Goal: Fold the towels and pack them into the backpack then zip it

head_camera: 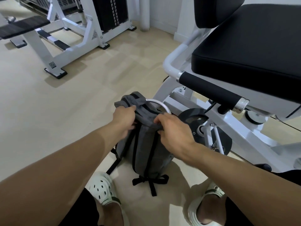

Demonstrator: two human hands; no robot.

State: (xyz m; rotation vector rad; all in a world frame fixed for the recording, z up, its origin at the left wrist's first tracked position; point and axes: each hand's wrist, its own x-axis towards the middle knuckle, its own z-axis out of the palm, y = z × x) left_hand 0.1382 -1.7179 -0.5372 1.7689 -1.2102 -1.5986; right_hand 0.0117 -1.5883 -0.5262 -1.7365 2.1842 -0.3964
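A grey backpack (145,154) with black straps stands upright on the beige floor between my feet. My left hand (124,122) grips the fabric at the left of its top edge. My right hand (174,130) pinches the top edge on the right side, fingers curled round the cloth. The top of the bag is bunched between both hands, so its opening and zip are hidden. No towel shows in this view.
A white gym machine with a black padded seat (247,46) and a black handle (210,90) stands close on the right, its white ring (160,106) just behind the bag. Another white machine (65,30) stands far left. My white clogs (102,187) flank the bag.
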